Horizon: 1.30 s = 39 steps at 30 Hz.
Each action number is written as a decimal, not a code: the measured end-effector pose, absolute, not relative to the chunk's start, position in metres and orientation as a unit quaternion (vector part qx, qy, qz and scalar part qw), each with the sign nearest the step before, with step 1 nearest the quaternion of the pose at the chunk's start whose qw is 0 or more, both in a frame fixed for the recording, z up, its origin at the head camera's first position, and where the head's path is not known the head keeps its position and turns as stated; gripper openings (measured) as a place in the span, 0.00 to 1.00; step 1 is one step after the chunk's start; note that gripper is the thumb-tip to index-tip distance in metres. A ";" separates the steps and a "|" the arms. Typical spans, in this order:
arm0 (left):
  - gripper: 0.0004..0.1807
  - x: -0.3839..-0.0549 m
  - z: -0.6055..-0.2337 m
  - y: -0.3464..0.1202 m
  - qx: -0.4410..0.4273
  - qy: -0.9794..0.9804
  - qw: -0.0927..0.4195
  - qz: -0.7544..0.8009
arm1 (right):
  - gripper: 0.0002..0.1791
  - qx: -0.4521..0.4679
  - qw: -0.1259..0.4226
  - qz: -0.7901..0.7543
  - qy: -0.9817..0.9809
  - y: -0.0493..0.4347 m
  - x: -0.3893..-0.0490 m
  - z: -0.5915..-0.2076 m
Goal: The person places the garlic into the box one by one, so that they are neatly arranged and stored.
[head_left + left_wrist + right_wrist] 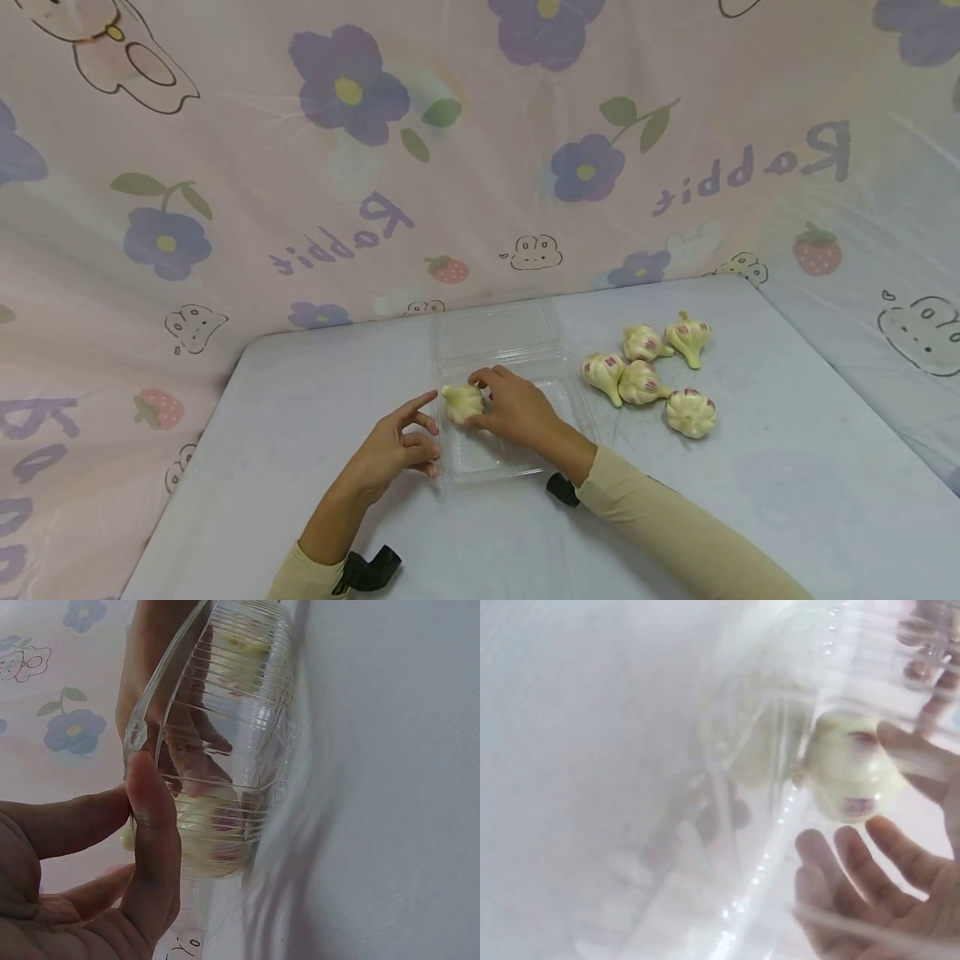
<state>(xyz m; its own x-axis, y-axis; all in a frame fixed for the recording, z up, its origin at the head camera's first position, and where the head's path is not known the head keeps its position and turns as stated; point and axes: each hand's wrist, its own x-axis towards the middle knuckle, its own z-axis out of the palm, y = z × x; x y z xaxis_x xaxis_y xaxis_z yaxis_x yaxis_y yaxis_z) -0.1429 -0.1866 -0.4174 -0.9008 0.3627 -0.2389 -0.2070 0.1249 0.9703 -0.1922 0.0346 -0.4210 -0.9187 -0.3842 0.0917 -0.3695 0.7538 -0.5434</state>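
Note:
Between the thumb and fingers of my right hand (517,408) is a pale garlic bulb (462,403) with purple marks, its stem pointing left. The bulb is inside the left part of a clear plastic clamshell box (495,473), whose lid (498,329) lies folded back. The right wrist view shows the thumb against one side of the bulb (855,769) and fingertips at the other. My left hand (393,454) is at the box's left side, index finger extended and the others loosely bent. In the left wrist view, a left fingertip overlaps the box rim (139,733).
Several more garlic bulbs (641,382) lie grouped on the white-covered table (315,417) to the right of the box. Behind the table hangs a pink patterned cloth (465,167). A black wrist mount (371,568) sits at the left cuff.

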 end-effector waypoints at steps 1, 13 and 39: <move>0.46 -0.143 -0.418 -0.187 0.052 0.718 0.216 0.659 | 0.32 -0.200 0.014 -0.287 0.937 0.035 -0.192 -0.420; 0.46 -0.142 -0.415 -0.189 0.062 0.719 0.214 0.659 | 0.29 -0.213 0.003 -0.312 0.926 0.063 -0.176 -0.400; 0.42 -0.144 -0.416 -0.195 0.061 0.737 0.203 0.642 | 0.23 -0.211 -0.059 -0.309 0.925 0.208 -0.162 -0.385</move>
<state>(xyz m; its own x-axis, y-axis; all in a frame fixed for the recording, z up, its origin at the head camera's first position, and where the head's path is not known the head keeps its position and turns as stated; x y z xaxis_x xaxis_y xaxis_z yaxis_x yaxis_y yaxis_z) -0.1440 -0.1949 -0.4161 -0.9101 0.3504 -0.2210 -0.1707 0.1691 0.9707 -0.1616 0.2084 -0.3847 -0.9037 -0.3544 0.2402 -0.4276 0.7192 -0.5476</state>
